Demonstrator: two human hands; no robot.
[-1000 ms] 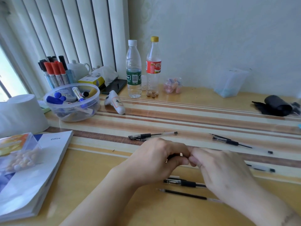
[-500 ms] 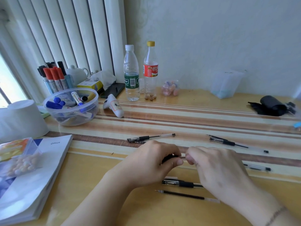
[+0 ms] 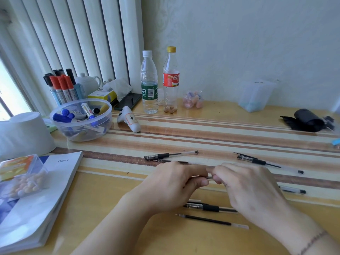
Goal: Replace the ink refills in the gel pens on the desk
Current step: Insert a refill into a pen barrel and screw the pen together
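- Pen in hand (image 3: 209, 177) sits between my hands, above the worktop (image 3: 114, 225), long axis running left-right across me.
- Left hand (image 3: 176, 186) curled round one end, right hand (image 3: 246, 188) pinching the other; only a short grey bit shows in the gap (can't tell tip from barrel).
- Hands nearly touching, so my guess is the coming pull or twist goes along that axis, hands moving apart sideways.
- Loose refill (image 3: 211, 220) lies on the worktop just below my right wrist, parallel, right hand nearer.
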